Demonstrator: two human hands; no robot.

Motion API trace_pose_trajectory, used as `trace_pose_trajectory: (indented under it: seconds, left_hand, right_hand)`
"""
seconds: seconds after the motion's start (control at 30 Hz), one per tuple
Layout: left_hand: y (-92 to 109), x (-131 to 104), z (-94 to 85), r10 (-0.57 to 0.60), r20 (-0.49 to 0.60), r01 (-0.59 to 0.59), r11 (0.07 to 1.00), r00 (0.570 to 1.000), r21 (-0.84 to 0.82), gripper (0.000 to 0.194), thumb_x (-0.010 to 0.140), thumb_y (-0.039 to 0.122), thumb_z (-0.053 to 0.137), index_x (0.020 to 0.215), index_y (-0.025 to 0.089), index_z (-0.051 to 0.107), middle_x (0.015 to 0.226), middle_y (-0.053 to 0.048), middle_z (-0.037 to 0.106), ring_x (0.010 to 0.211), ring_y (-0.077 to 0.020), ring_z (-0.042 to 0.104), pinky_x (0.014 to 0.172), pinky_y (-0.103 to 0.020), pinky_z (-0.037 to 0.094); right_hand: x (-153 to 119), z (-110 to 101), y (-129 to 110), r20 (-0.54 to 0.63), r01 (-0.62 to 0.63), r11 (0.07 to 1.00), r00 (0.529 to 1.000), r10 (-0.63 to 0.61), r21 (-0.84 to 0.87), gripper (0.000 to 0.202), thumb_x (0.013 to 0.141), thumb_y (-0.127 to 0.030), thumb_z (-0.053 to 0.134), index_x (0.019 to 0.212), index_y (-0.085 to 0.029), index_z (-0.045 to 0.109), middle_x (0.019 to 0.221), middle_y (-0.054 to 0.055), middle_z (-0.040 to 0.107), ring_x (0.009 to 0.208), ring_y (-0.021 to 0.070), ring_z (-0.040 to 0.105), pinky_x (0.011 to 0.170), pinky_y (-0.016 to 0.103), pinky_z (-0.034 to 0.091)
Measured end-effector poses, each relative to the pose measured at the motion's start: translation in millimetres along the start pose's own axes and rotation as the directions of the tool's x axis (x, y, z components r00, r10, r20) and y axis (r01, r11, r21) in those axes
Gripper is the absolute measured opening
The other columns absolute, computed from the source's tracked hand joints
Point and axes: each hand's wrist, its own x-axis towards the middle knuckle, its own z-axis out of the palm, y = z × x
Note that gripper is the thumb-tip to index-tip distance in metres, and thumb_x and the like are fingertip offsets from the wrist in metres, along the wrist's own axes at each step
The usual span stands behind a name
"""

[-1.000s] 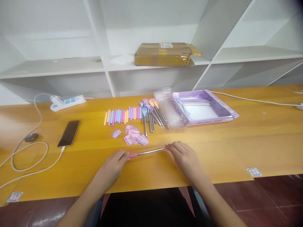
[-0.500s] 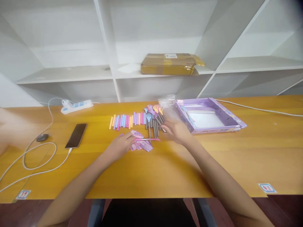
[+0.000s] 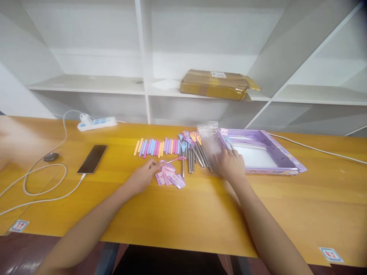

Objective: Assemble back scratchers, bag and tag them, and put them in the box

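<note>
Pinching pink-handled rod (image 3: 174,160) w/ left hand (image 3: 142,176); looked light, stiff, slick — grip at handle. Right hand (image 3: 230,164) lay flat, fingers loose, on clear bags (image 3: 210,140).

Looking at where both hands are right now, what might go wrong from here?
1. The left hand holds a thin pink-tipped metal stick low over the small printed cards; it might sweep them out of their pile.
2. The right hand rests on the clear plastic bags beside the bundle of metal sticks; dragging the bags may scatter those sticks.
3. The purple box sits right against that hand and might get nudged.
</note>
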Motion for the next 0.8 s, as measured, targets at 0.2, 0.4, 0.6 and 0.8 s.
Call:
trace_pose_trajectory:
  seconds: [0.2,0.4,0.6,0.8]
  left_hand:
    - [-4,2,7.6,0.044,0.022,-0.045,0.999,0.999,0.005,0.064,0.099,0.002,0.037,0.149,0.033,0.063,0.135,-0.006,0.062,0.103,-0.0199,0.064,0.087,-0.029,0.053]
    - [-9,1,14.4,0.108,-0.021,-0.108,0.994,0.994,-0.007,0.063,0.1,0.002,0.038,0.149,0.032,0.063,0.136,-0.009,0.064,0.112,-0.0218,0.065,0.094,-0.033,0.055]
    - [-8,0,12.6,0.092,0.018,-0.093,0.995,0.996,0.027,0.063,0.1,0.002,0.038,0.151,0.031,0.061,0.139,-0.008,0.063,0.113,-0.0217,0.065,0.095,-0.034,0.055]
    - [-7,0,10.9,0.057,0.022,-0.057,0.998,0.998,-0.013,0.064,0.1,0.002,0.038,0.15,0.033,0.063,0.141,-0.007,0.063,0.112,-0.0215,0.066,0.095,-0.033,0.056]
  right_hand:
    - [1,-2,-3,0.064,-0.031,1.0,0.997,0.031,-0.003,0.043,0.107,-0.044,0.051,0.122,-0.006,0.066,0.116,0.025,0.075,0.116,0.038,0.062,0.095,0.045,0.04]
    - [1,-3,-6,0.052,-0.071,0.997,0.996,0.07,0.027,0.05,0.107,-0.045,0.052,0.134,-0.005,0.062,0.125,0.026,0.071,0.118,0.0378,0.063,0.099,0.046,0.04]
    - [0,-1,-4,-0.007,-0.111,0.991,0.994,0.111,0.074,0.052,0.106,-0.044,0.051,0.139,-0.005,0.059,0.127,0.026,0.069,0.117,0.0377,0.062,0.097,0.046,0.044]
    - [1,3,1,-0.074,-0.125,0.977,0.987,0.14,0.175,0.047,0.106,-0.043,0.05,0.135,-0.008,0.061,0.126,0.024,0.067,0.113,0.0366,0.064,0.093,0.045,0.048]
